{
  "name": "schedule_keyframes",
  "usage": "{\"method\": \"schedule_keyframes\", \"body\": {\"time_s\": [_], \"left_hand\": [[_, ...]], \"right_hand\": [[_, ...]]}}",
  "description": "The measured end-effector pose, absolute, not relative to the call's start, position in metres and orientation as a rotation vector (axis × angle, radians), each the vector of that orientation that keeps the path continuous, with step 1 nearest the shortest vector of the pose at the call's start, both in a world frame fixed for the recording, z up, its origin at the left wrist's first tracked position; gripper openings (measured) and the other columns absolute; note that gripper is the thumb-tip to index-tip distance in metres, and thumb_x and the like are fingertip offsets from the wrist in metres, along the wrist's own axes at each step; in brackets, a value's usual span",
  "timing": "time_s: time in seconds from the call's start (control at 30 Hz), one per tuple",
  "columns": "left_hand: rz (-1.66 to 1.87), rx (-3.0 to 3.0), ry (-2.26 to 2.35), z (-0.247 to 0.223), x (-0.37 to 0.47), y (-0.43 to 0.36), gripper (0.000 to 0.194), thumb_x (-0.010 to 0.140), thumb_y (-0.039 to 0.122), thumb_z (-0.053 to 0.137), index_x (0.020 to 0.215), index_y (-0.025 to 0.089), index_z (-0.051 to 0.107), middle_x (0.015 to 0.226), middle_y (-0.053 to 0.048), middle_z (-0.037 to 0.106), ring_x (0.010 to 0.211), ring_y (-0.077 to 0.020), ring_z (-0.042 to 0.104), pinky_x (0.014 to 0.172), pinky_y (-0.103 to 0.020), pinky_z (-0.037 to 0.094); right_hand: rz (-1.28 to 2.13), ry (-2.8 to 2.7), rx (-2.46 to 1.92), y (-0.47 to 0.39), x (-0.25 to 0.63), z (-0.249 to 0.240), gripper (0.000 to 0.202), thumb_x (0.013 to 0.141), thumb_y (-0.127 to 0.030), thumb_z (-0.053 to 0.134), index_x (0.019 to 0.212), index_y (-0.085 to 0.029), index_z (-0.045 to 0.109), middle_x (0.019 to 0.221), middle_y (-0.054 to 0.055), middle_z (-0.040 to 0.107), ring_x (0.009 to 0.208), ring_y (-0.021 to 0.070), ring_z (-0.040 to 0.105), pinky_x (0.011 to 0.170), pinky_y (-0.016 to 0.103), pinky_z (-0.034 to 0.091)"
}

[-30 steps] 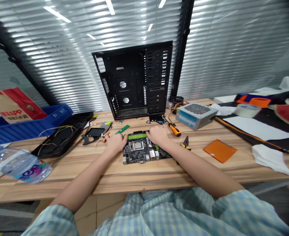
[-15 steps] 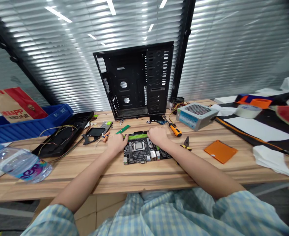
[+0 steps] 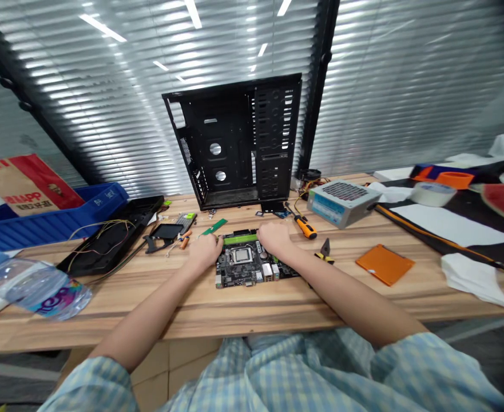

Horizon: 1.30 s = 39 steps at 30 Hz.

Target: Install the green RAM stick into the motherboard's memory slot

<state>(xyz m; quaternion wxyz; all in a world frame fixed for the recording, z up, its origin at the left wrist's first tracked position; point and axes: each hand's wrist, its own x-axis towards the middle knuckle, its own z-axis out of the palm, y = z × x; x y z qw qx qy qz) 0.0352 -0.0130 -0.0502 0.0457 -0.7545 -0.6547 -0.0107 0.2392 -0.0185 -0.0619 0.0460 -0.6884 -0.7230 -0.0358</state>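
Observation:
A black motherboard [image 3: 238, 272] with a silver processor in its socket lies flat on the wooden table in front of me. My left hand [image 3: 206, 250] grips its far left corner, by one end of the green memory slots [image 3: 239, 238]. At the other end of those slots, my right hand [image 3: 275, 237] is closed on the board, its fingertips mostly hidden behind the knuckles. A green memory stick [image 3: 214, 226] rests on the table just beyond my left hand. Pliers [image 3: 325, 250] with yellow-and-black handles lie beside my right forearm.
An open black computer case [image 3: 230, 143] stands at the back. To the right are an orange screwdriver [image 3: 305, 226], a power supply [image 3: 342, 203] and an orange flat piece [image 3: 384, 264]. A water bottle [image 3: 37, 286], blue bin [image 3: 101, 200] and black panel [image 3: 106, 246] occupy the left.

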Motion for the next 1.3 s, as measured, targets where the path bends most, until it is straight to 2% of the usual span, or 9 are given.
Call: {"method": "schedule_keyframes", "body": {"time_s": [0.47, 1.3], "left_hand": [[-0.03, -2.306, -1.967, -0.0541, 0.0346, -0.0104, 0.055, 0.096, 0.042, 0.025, 0.091, 0.013, 0.071, 0.094, -0.017, 0.071, 0.092, -0.029, 0.067, 0.081, -0.036, 0.05], [-0.01, -2.296, -1.962, -0.05, 0.0388, -0.0151, 0.052, 0.096, 0.038, 0.026, 0.091, 0.012, 0.071, 0.093, -0.018, 0.071, 0.091, -0.0303, 0.068, 0.08, -0.038, 0.051]], "right_hand": [[-0.103, -2.216, -2.114, -0.0178, 0.2377, -0.0611, 0.032, 0.087, -0.013, 0.041, 0.096, -0.008, 0.072, 0.097, 0.022, 0.071, 0.093, 0.0264, 0.068, 0.082, 0.037, 0.045], [-0.142, -2.285, -2.114, -0.0205, 0.2371, -0.0583, 0.033, 0.088, -0.011, 0.04, 0.103, -0.008, 0.07, 0.102, 0.025, 0.069, 0.095, 0.0259, 0.068, 0.08, 0.037, 0.044]]}}
